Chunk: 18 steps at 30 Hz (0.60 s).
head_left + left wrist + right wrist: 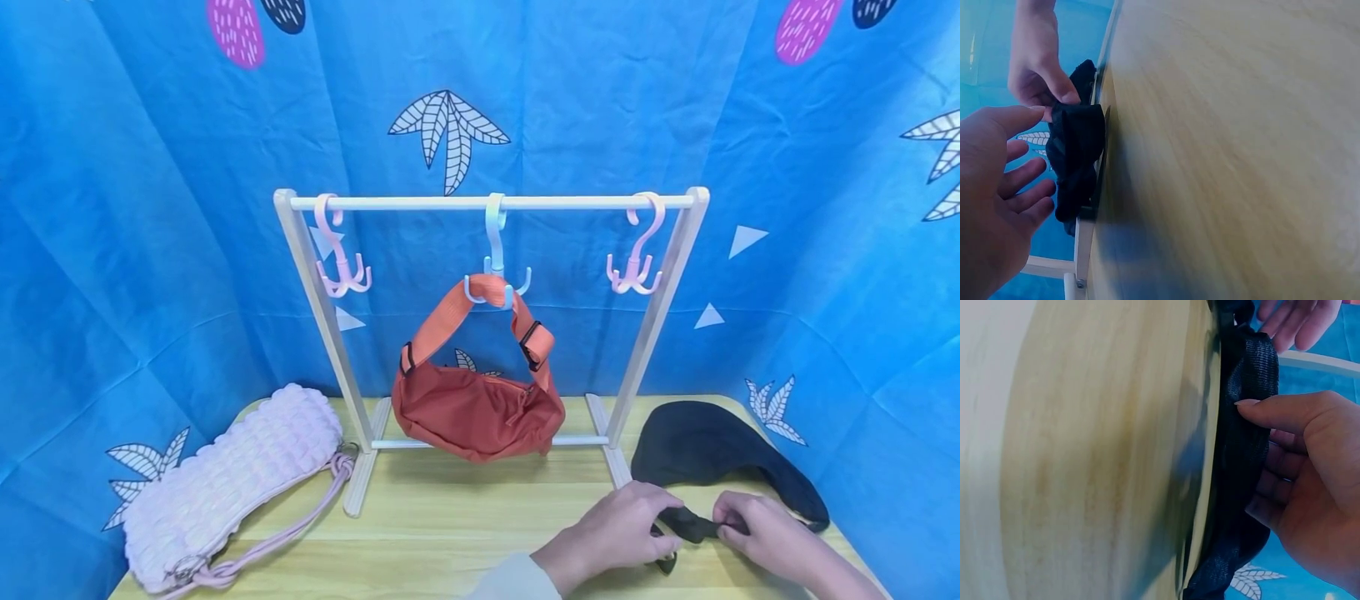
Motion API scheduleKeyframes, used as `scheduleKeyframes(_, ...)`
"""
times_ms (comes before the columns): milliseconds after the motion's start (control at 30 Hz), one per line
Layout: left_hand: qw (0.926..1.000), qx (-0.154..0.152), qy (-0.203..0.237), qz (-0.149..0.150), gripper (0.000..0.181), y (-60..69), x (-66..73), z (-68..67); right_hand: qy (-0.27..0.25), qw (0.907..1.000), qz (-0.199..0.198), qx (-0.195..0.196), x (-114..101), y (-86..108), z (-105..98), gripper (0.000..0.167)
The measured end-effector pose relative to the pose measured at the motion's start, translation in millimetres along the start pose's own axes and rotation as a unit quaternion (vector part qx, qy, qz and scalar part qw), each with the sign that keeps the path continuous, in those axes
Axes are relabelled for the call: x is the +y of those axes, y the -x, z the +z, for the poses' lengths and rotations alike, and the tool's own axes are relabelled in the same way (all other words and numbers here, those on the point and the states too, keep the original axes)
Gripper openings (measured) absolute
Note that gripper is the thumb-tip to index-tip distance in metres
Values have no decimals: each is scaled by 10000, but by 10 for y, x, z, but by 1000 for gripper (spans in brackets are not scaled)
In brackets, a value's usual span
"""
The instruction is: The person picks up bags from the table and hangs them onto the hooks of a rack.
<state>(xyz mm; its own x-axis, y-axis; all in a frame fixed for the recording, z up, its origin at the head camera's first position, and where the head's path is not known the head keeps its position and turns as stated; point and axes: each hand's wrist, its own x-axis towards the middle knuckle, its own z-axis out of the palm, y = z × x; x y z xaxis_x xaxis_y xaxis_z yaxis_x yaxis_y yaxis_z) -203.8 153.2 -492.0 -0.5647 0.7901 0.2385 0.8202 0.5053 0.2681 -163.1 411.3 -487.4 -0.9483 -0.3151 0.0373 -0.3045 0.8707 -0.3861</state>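
Note:
A black bag [705, 442] lies at the right of the table, its black strap [693, 527] stretching towards the front. My right hand [776, 533] pinches this strap between thumb and fingers; in the right wrist view the thumb [1279, 412] presses on the webbing with the fingers behind it. My left hand [618, 533] is beside the strap's left part. In the left wrist view its fingers [1022, 181] are loosely bent and apart from the strap [1079, 144], with the thumb close to the right hand.
A white rack [491, 202] stands behind, with pink hooks [341, 267] [637, 267] at both sides and a blue hook [495, 242] between them. An orange-red bag [476, 412] hangs from the blue one. A puffy lilac bag [240, 479] lies at left on the wooden table [420, 542].

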Motion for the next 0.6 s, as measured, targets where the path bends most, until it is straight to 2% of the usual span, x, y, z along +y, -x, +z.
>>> scheduleKeyframes(267, 9991, 77, -277, 301, 49, -31, 0, 21, 157, 9989, -279, 351, -99, 32, -14, 22)
scheduleKeyframes(600, 9994, -67, -187, 296, 54, -54, 6, 68, 286, 9935, -831, 729, -205, 42, -8, 26)
